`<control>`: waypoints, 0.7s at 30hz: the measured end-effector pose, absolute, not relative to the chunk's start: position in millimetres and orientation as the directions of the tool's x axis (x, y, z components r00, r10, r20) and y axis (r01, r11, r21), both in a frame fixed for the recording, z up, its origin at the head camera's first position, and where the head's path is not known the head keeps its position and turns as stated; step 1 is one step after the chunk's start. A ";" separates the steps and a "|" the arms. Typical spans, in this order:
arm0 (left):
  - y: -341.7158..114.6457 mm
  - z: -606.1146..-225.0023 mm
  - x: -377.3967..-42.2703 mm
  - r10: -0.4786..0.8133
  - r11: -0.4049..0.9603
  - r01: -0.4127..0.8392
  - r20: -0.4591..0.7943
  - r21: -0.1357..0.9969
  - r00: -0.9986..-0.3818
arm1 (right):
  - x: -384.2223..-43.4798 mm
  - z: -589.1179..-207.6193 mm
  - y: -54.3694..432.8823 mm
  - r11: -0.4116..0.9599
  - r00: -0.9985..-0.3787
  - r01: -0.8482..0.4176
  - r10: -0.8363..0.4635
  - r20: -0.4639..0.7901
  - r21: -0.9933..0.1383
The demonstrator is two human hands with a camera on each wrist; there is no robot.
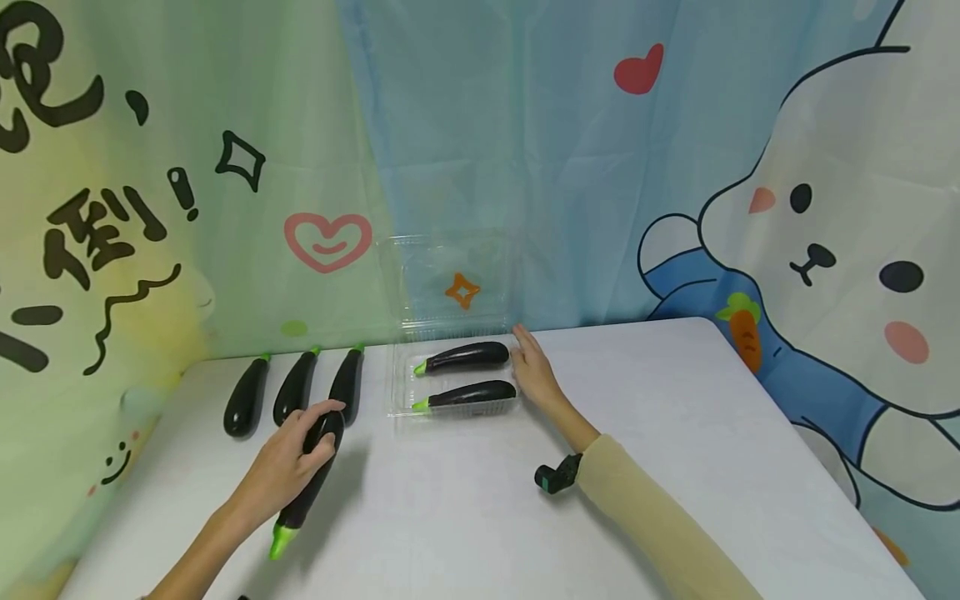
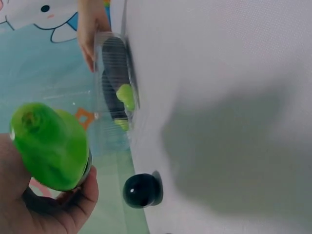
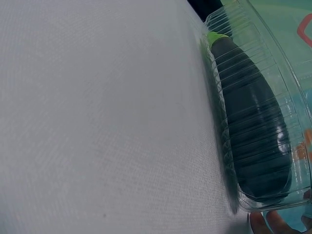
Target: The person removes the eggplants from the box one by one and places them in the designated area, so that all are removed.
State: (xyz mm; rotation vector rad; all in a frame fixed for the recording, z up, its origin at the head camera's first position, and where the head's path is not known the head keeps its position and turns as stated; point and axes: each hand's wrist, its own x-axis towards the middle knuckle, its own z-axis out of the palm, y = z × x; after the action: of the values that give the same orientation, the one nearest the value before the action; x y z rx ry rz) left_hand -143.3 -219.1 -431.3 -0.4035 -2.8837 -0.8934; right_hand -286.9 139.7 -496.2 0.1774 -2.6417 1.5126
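Observation:
My left hand (image 1: 277, 467) grips a dark eggplant (image 1: 307, 497) by its thick end, over the table's left part. Its green stem end (image 2: 51, 146) points towards me, and a shadow falls on the cloth below. A clear plastic clamshell box (image 1: 401, 400) stands with its lid raised at the back. Inside lie two eggplants, a rear one (image 1: 471, 356) and a front one (image 1: 472, 392), stems to the left. At the box's right end my right hand (image 1: 536, 371) rests with extended fingers against the side; in the right wrist view only its fingertips (image 3: 273, 223) show.
Left of the box, three more eggplants lie on the white table: a left one (image 1: 246, 400), a middle one (image 1: 296, 387) and a right one (image 1: 347, 375), partly behind my left hand. A printed curtain (image 1: 570, 208) hangs along the table's back edge.

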 end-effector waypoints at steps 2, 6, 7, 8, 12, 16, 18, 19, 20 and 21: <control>-220.5 -431.3 -143.3 0.211 0.785 0.279 0.184 0.553 -0.960 | -287.1 -495.9 139.5 0.502 -0.990 -0.143 -0.057 0.133 -0.853; -222.7 -433.2 -144.6 0.190 0.752 0.295 0.234 0.589 -0.953 | -288.1 -496.1 139.4 0.502 -0.990 -0.142 -0.054 0.133 -0.853; -223.0 -433.4 -145.2 0.187 0.746 0.303 0.250 0.592 -0.950 | -288.4 -496.1 139.4 0.503 -0.989 -0.143 -0.053 0.135 -0.852; -223.2 -433.6 -145.7 0.186 0.740 0.314 0.268 0.595 -0.945 | -288.6 -495.9 139.5 0.503 -0.989 -0.145 -0.052 0.137 -0.852; -223.7 -432.5 -146.3 0.170 0.736 0.335 0.317 0.588 -0.933 | -287.4 -494.4 139.1 0.505 -0.990 -0.142 -0.052 0.134 -0.851; -225.6 -431.8 -147.0 0.152 0.738 0.333 0.337 0.587 -0.929 | -287.4 -495.2 139.3 0.510 -0.991 -0.134 -0.053 0.125 -0.850; -226.3 -432.1 -147.0 0.145 0.732 0.332 0.341 0.594 -0.929 | -287.8 -496.0 139.4 0.510 -0.991 -0.130 -0.052 0.121 -0.850; -226.4 -432.6 -147.0 0.142 0.731 0.333 0.344 0.596 -0.928 | -287.9 -496.1 139.5 0.509 -0.991 -0.131 -0.054 0.121 -0.850; -226.4 -433.1 -147.1 0.139 0.728 0.336 0.351 0.598 -0.926 | -288.2 -496.3 139.6 0.510 -0.991 -0.132 -0.054 0.121 -0.850; -226.3 -433.6 -147.2 0.133 0.724 0.337 0.357 0.602 -0.925 | -288.2 -496.2 139.6 0.511 -0.991 -0.134 -0.055 0.123 -0.849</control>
State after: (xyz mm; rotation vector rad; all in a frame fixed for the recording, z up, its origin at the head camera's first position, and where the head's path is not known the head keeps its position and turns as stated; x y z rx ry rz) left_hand -147.2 -226.3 -433.6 -0.3692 -2.6405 -1.0043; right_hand -288.2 139.6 -496.2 0.1669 -2.6612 1.5053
